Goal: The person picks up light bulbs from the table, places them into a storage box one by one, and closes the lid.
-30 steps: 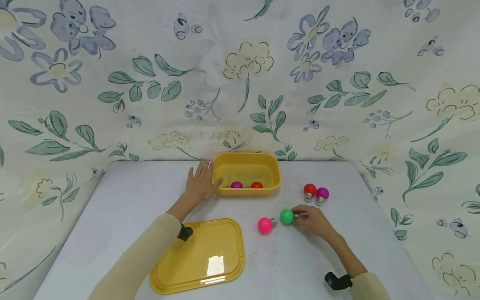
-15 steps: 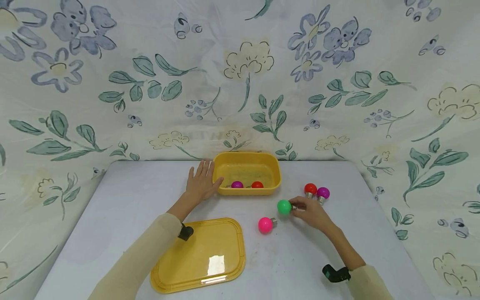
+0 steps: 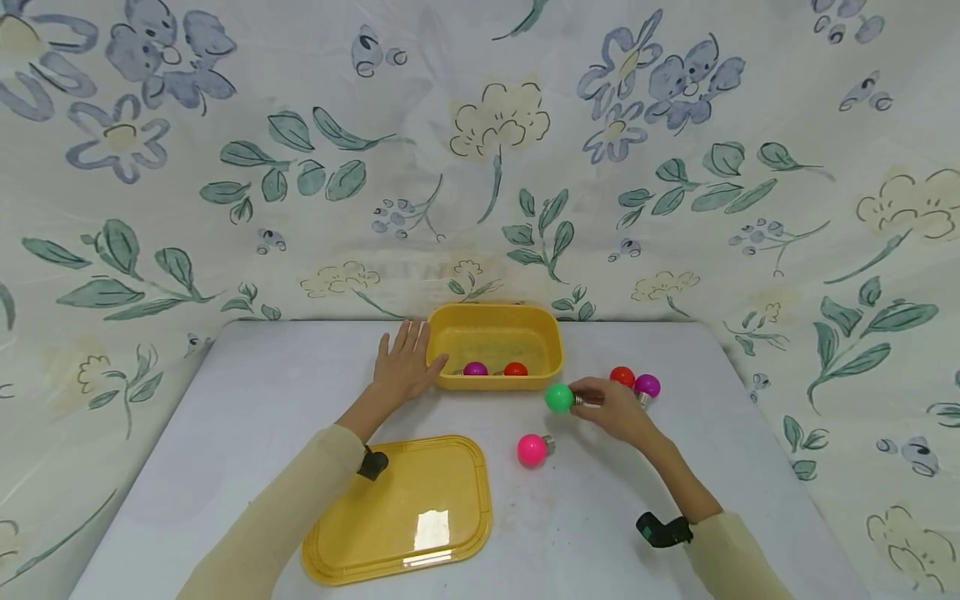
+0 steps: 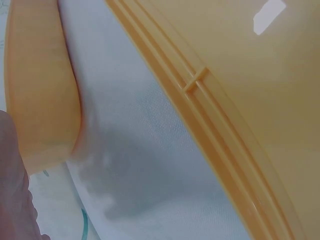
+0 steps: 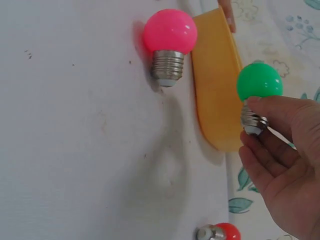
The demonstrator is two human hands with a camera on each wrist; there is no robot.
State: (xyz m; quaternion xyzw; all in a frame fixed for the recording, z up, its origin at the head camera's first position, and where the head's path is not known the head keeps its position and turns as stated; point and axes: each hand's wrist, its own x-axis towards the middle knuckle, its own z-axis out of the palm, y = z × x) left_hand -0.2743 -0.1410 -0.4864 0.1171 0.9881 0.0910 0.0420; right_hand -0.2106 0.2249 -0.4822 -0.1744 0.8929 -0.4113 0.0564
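Note:
My right hand [image 3: 617,410] pinches a green light bulb [image 5: 259,82] by its metal screw base, raised above the table just right of the yellow bin's front corner. With fingers spread straight, my left hand [image 3: 402,367] rests against the left side of the yellow bin [image 3: 495,382]. Inside that bin lie a purple bulb [image 3: 476,369] and a red bulb [image 3: 516,369]. A pink bulb [image 3: 532,450] lies on the table in front of the bin. Only an edge of the left hand shows in the left wrist view.
A yellow lid [image 3: 397,517] lies flat at the front left. Behind my right hand, a second red bulb [image 3: 622,377] and a second purple bulb [image 3: 647,386] lie on the white table [image 3: 720,450]. A floral cloth [image 3: 480,167] hangs behind the table.
My right hand has carried the green bulb up and to the left, from beside the pink bulb toward the bin. The left hand stays at the bin's side.

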